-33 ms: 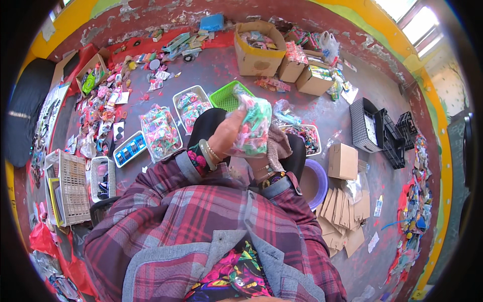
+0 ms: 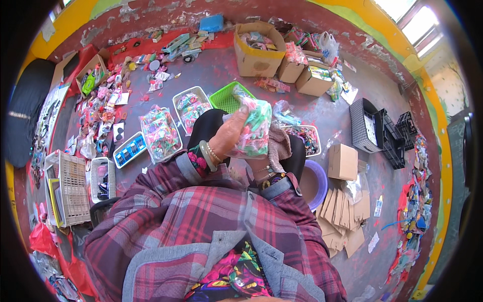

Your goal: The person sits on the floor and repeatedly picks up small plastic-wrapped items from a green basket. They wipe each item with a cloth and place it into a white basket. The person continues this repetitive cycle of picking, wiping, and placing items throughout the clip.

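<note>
Step in hand, as judged: handling a clear bag (image 2: pixel 255 132) of green, pink and white pieces, held up over the lap, at the hub of the clock. Left hand (image 2: pixel 229 135): grip closed on the bag's left side, thumb near its top. Right hand (image 2: pixel 257 163): at 6 o'clock, mostly hidden under the bag; cannot tell whether its grip is closed. Brown knitted fabric (image 2: pixel 279 149) at its side. Next move, probably: calls for a firm left grip, as film likely slips, and level support from below.

Surface: grey floor (image 2: pixel 390 186), red-stained. Green basket (image 2: pixel 220 99) at 11 o'clock; white basket (image 2: pixel 175 103) of similar packs at 10. Purple tub (image 2: pixel 322 178) at 4, folded cardboard (image 2: pixel 347 221) just beyond.

Room: large carton (image 2: pixel 256 64) at 12, black crates (image 2: pixel 390 136) at 3. Heaped small goods (image 2: pixel 103 98) between 9 and 10. Maroon wall (image 2: pixel 146 22), paint peeling; bright window (image 2: pixel 418 25) at 2.
</note>
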`<state>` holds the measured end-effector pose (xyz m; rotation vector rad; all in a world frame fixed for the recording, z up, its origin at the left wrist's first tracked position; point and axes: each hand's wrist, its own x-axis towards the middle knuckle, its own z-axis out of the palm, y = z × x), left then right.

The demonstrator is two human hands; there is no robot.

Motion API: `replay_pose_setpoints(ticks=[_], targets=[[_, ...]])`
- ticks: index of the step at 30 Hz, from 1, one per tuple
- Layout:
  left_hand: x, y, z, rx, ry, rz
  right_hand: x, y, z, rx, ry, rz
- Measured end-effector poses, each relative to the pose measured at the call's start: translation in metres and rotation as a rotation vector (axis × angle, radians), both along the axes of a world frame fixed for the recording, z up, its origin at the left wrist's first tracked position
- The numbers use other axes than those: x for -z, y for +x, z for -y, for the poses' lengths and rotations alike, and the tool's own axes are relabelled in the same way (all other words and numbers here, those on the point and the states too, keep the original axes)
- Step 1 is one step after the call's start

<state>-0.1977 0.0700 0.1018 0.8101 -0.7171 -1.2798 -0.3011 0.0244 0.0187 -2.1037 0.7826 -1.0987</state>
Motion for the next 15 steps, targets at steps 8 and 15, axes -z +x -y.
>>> replay_pose_setpoints(ticks=[8,15], targets=[[-0.009,-0.005,-0.001,-0.143,-0.28,0.811,-0.018,-0.013,0.025,-0.021,-0.132,-0.214],[-0.033,-0.011,-0.011,0.068,-0.183,-0.175,-0.126,-0.019,-0.038,-0.235,0.385,0.42]])
